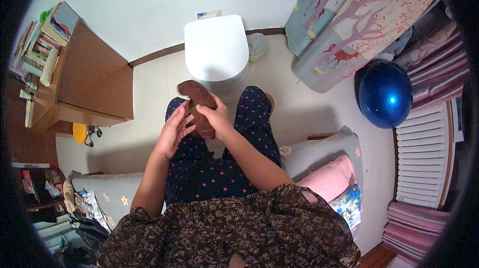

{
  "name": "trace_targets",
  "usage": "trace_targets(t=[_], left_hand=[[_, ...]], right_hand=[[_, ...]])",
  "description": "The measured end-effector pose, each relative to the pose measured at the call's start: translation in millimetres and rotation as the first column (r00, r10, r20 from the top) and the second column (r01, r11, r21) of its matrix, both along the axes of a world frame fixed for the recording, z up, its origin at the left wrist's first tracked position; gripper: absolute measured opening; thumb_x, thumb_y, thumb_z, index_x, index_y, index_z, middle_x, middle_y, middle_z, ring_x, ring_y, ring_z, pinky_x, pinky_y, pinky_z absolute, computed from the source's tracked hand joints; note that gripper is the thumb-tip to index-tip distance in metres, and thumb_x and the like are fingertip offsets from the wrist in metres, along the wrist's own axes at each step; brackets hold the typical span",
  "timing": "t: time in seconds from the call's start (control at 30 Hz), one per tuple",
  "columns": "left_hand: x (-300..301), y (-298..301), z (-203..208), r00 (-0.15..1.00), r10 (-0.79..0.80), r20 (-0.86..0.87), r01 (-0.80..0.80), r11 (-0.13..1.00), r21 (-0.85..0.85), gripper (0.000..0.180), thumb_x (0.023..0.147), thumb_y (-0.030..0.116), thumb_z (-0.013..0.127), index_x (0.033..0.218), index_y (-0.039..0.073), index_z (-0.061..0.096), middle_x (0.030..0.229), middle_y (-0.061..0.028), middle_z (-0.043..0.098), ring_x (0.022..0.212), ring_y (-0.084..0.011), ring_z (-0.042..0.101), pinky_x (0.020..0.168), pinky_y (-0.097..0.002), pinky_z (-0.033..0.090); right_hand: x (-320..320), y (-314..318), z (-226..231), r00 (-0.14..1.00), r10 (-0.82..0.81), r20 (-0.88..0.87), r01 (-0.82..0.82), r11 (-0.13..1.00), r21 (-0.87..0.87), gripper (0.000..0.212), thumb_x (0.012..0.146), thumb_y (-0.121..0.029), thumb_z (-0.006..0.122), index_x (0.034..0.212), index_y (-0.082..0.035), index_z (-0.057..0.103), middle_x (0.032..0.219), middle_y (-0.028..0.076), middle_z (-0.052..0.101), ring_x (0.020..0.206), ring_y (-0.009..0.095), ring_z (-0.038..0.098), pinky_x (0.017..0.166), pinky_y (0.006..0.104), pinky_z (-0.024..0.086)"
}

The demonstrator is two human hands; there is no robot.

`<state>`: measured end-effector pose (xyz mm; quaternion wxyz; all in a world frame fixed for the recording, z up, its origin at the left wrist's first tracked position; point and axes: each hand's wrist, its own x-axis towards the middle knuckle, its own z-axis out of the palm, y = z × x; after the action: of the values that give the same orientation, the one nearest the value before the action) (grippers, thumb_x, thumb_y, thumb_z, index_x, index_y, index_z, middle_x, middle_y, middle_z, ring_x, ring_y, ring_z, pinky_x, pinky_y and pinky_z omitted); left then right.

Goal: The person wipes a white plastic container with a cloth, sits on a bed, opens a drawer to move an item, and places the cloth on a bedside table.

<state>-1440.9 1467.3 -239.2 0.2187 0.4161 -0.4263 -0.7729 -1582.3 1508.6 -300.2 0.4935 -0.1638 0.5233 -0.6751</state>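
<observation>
A brown sock (202, 116) hangs over my lap, in front of the white stand. My right hand (215, 117) grips it from the right side, with the thumb pressed on top and the other fingers hidden behind the cloth. On the left side of the sock is my left hand (175, 127), its fingers apart and their tips close against the fabric. Whether those fingertips touch the cloth I cannot tell. Below the hands are my legs in dark dotted trousers (217, 180).
A white stand (215, 43) with a rounded top is ahead, a clear plastic bag (257, 47) beside it. Left stands a brown desk (97, 73) with books (42, 43). Right are patterned curtains (344, 33), a blue ball (385, 93) and a radiator (421, 153). I sit on a grey bed (319, 150).
</observation>
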Motion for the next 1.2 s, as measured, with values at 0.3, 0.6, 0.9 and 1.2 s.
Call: trace_targets(t=[0.3, 0.6, 0.9, 1.2], left_hand=[[-12.2, -62.0, -72.7, 0.918, -0.177, 0.356, 0.244, 0.958, -0.153, 0.042, 0.096, 0.033, 0.049, 0.126, 0.004, 0.053, 0.120, -0.0069, 0.059, 0.106, -0.0147, 0.055, 0.094, -0.0290, 0.041], [-62.4, -171.0, -175.0, 0.486, -0.096, 0.869, 0.744, 0.567, -0.354, 0.048, 0.090, 0.029, 0.053, 0.127, -0.002, 0.049, 0.132, -0.0209, 0.049, 0.123, -0.0334, 0.046, 0.103, -0.0397, 0.037], [-68.4, -200.5, -227.2, 0.430, -0.076, 0.900, 0.853, 0.361, -0.377, 0.068, 0.086, 0.012, 0.055, 0.143, 0.001, 0.020, 0.150, -0.0203, 0.022, 0.136, -0.0410, 0.023, 0.113, -0.0429, 0.024], [-69.5, -208.6, -227.8, 0.257, -0.058, 0.965, 0.935, 0.268, -0.233, 0.063, 0.087, 0.013, 0.050, 0.144, 0.006, 0.025, 0.151, -0.0126, 0.024, 0.131, -0.0433, 0.032, 0.107, -0.0474, 0.031]], right_hand=[[-98.2, -59.6, -69.2, 0.927, -0.342, -0.154, 0.373, 0.885, 0.277, 0.048, 0.070, -0.014, 0.074, 0.112, 0.001, 0.056, 0.101, 0.012, 0.063, 0.083, 0.024, 0.062, 0.073, 0.0352, 0.050], [-234.9, -214.9, -116.1, 0.423, -0.062, -0.904, 0.462, 0.873, 0.157, 0.072, 0.073, -0.025, 0.070, 0.135, -0.006, 0.041, 0.121, 0.023, 0.055, 0.108, 0.038, 0.055, 0.093, 0.0438, 0.044], [-201.6, -268.4, -176.7, 0.171, 0.562, -0.809, 0.367, 0.726, 0.582, 0.070, 0.068, -0.020, 0.068, 0.134, -0.027, 0.046, 0.129, 0.019, 0.039, 0.104, 0.039, 0.048, 0.092, 0.0459, 0.042], [-118.3, -239.1, -165.2, -0.001, 0.510, -0.860, -0.234, 0.836, 0.496, 0.063, 0.059, -0.005, 0.071, 0.117, -0.028, 0.062, 0.116, 0.011, 0.052, 0.098, 0.034, 0.052, 0.087, 0.0411, 0.047]])
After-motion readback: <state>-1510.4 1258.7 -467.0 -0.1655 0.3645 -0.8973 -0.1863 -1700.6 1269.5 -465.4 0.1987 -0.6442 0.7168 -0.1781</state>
